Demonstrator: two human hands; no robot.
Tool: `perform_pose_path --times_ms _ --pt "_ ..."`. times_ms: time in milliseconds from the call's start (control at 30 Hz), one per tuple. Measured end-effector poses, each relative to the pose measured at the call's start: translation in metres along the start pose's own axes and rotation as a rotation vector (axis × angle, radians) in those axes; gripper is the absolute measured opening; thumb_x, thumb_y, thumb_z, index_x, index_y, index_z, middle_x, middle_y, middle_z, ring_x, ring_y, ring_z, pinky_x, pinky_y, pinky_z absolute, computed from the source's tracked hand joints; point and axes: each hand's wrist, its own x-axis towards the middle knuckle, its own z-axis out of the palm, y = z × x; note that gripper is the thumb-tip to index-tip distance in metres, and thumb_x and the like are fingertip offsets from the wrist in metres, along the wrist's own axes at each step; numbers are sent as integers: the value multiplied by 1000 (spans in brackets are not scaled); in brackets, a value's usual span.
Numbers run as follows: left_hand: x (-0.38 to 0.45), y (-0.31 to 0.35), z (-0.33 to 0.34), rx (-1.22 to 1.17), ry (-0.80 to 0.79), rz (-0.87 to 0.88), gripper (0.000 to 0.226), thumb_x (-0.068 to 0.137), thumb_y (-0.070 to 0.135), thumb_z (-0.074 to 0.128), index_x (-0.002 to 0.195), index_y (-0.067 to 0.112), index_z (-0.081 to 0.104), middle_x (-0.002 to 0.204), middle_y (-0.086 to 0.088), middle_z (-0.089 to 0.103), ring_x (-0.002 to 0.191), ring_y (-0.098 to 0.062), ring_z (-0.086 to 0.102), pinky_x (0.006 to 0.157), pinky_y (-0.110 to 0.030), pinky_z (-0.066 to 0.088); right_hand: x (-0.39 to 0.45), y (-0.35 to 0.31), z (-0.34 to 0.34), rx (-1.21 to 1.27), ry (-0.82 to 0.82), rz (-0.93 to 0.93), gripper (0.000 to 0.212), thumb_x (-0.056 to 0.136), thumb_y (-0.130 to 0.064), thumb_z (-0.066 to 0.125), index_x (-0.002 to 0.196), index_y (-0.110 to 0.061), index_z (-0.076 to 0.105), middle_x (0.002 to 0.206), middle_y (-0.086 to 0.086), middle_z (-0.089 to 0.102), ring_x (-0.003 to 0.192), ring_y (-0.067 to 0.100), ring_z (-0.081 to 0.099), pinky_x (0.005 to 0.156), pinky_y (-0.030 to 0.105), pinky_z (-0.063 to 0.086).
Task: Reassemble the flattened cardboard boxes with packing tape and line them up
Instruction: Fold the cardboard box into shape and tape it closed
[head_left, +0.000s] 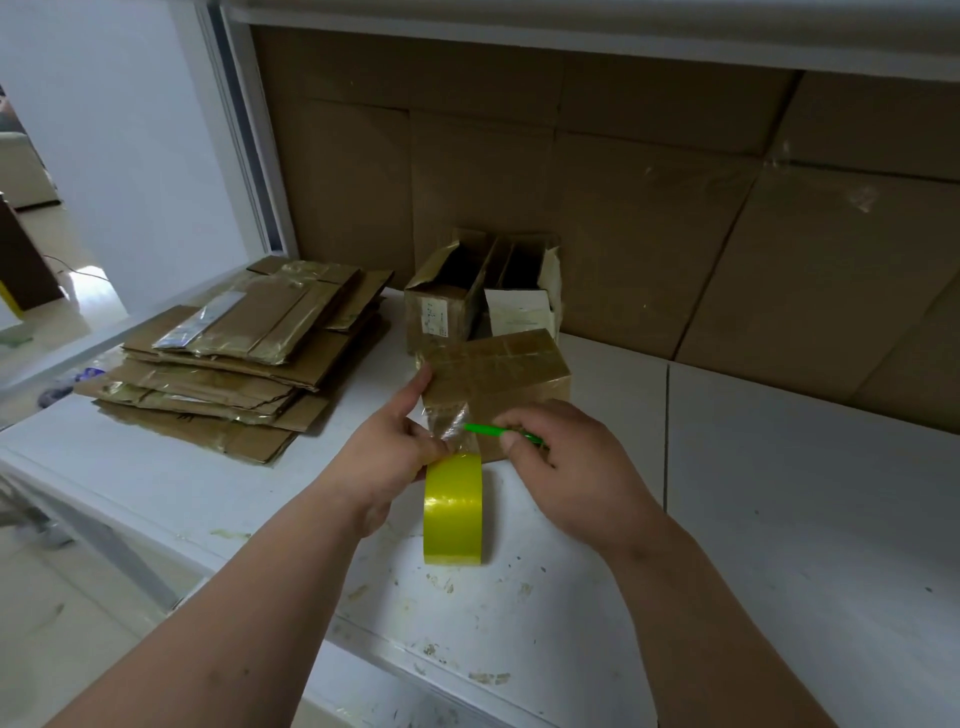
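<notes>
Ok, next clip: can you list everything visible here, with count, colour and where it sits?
taped box: one, brown, on the table in front of the hands
tape roll: one, yellow, on edge on the table, its loose strip running up to the taped box
green tool: one, thin, green, at the strip; type unclear
open boxes: at least two, brown, side by side behind the taped box
flattened boxes: a stack, brown, on the table's left side; count unclear
cardboard sheets: several, brown, covering the wall behind
table: one, white, stained
left hand: fingers pinch the strip
right hand: holds the green tool
</notes>
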Motion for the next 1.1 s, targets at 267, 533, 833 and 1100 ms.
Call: perform_pose_path --times_ms 267,533,833,1100 --pt "6 -7 -3 -23 10 19 88 85 -7 67 148 44 35 92 -15 52 85 -27 60 87 -45 55 16 -12 -1 -208 -89 -29 22 100 -34 46 112 -34 64 100 -8 57 90 13 56 84 36 48" --pt "7 -7 -1 -9 19 27 84 88 -3 66 146 49 36 88 -11 54 80 -22 62 70 -31 53 23 -23 2 -241 -122 -39 24 100 -34 47 115 -31 66 103 -4 58 95 17 56 81 33 48" --pt "7 -7 -1 -19 36 21 82 87 -5 63 143 50 39 90 -13 52 83 -25 59 77 -36 53 30 -23 -9 -273 -93 -46 22 99 -34 49 110 -31 68 101 -6 59 91 15 57 78 31 48" --pt "7 -5 -1 -16 33 11 81 87 -5 63 142 49 41 94 -16 55 91 -32 64 86 -42 56 34 -26 0 -289 -108 -76 21 100 -34 49 110 -29 67 101 -4 58 91 17 57 78 31 49"
